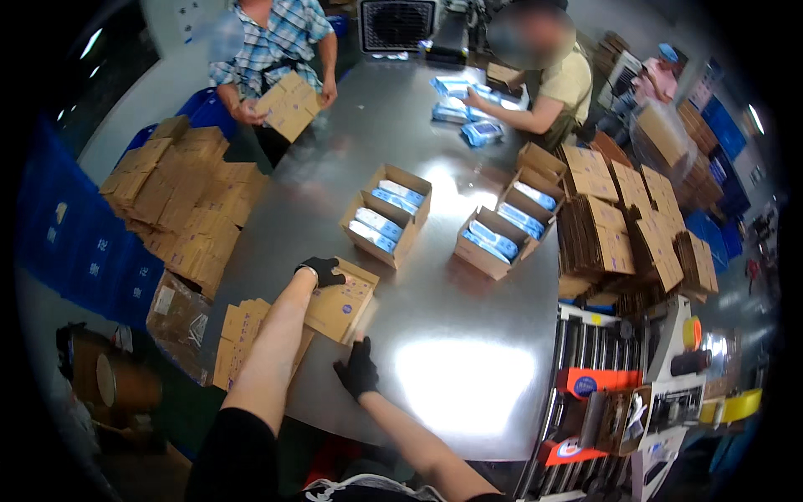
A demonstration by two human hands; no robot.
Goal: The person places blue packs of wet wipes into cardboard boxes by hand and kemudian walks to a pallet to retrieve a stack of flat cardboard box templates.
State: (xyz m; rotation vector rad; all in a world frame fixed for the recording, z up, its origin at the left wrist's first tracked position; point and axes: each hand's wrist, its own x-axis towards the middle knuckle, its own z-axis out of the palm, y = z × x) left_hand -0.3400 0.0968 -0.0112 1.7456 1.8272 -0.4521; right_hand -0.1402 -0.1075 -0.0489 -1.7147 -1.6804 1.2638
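A cardboard box point(341, 308), flattened or partly folded, lies on the metal table in front of me. My left hand point(321, 272), in a black glove, grips its far left edge, fingers bent over the board. Close to the box's near right corner is my right hand point(358, 370), also gloved in black, its fingers apart and holding nothing; whether a fingertip touches the corner I cannot tell. Flat cardboard pieces point(237, 341) lie partly hidden under my left forearm. Farther ahead stand open cartons point(390, 237) filled with blue-and-white soft packs point(378, 223).
More open cartons point(493, 266) with packs stand to the right. Stacked flat cardboard point(180, 197) rises at the left edge, with more stacks point(598, 234) at the right. A roller conveyor with a taping machine point(669, 410) stands lower right. Across the table, one person holds cardboard point(289, 106); another handles packs point(481, 132).
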